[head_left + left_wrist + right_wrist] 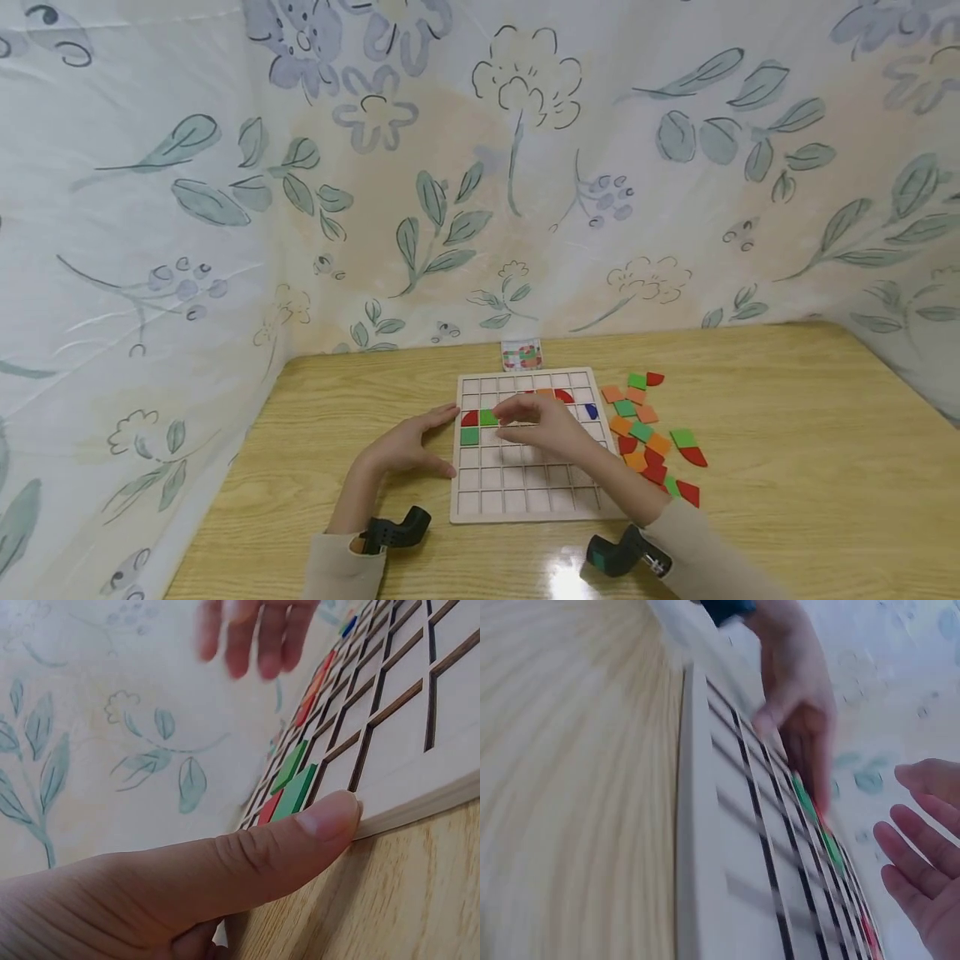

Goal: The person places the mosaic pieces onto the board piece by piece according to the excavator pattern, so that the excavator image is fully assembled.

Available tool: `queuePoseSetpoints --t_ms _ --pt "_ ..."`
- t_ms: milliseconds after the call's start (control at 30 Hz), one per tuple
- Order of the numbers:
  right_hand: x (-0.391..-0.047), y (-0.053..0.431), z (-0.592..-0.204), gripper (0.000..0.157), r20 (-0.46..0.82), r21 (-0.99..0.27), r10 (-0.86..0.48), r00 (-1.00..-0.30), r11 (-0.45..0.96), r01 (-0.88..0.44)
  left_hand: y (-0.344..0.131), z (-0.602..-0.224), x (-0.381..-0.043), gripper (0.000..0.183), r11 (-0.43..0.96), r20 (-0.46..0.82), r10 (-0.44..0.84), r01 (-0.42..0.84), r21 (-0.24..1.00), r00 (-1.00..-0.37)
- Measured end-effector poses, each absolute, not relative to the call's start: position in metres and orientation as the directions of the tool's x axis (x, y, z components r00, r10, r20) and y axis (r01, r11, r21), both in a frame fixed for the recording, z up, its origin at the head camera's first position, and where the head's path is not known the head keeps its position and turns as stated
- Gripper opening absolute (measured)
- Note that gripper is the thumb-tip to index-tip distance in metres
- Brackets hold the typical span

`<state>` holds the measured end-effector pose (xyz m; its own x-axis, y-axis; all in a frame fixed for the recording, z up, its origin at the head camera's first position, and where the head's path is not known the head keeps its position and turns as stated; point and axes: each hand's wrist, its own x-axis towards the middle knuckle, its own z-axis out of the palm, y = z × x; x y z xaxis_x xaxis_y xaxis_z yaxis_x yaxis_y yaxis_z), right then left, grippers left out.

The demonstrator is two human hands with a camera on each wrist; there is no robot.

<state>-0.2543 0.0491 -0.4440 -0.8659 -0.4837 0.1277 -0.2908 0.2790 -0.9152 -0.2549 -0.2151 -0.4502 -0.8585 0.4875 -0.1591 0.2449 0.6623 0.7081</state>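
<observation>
A pale wooden grid board (495, 502) lies flat on the table. My left hand (401, 446) is at its left edge, fingers and straight thumb (289, 840) touching the rim. My right hand (543, 425) hovers over the middle with fingers loosely bent and nothing between them. Near the left side sit a red quarter-round tile (469, 418), a light green tile (486, 417) and a darker green square tile (469, 436). Farther back are an orange tile (545, 392) and a red rounded tile (563, 396), partly behind the right hand. A blue tile (591, 411) lies toward the right.
Loose red, green and orange tiles (641, 431) are scattered along the board's right side. A small patterned card (522, 355) stands behind the board, against a floral cloth (420, 275). Black wrist devices (401, 529) are worn on both forearms above the wooden table (787, 433).
</observation>
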Motion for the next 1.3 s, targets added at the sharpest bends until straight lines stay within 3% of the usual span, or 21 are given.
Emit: queuePoseSetpoints --t_ms 233,700,1300 --pt "-0.251 0.108 -0.449 0.036 0.136 -0.936 -0.379 -0.915 0.253 -0.244 -0.215 -0.451 -0.255 0.093 0.654 -0.144 0.505 0.268 0.708 -0.851" --pt "-0.247 0.225 -0.462 0.034 0.158 -0.892 -0.198 -0.967 0.392 -0.226 -0.216 -0.451 -0.254 0.094 0.658 -0.151 0.503 0.263 0.706 -0.851" --pt "-0.260 0.237 -0.465 0.036 0.123 -0.781 -0.290 -0.949 0.562 -0.273 -0.216 -0.451 -0.252 0.093 0.648 -0.141 0.517 0.278 0.709 -0.844"
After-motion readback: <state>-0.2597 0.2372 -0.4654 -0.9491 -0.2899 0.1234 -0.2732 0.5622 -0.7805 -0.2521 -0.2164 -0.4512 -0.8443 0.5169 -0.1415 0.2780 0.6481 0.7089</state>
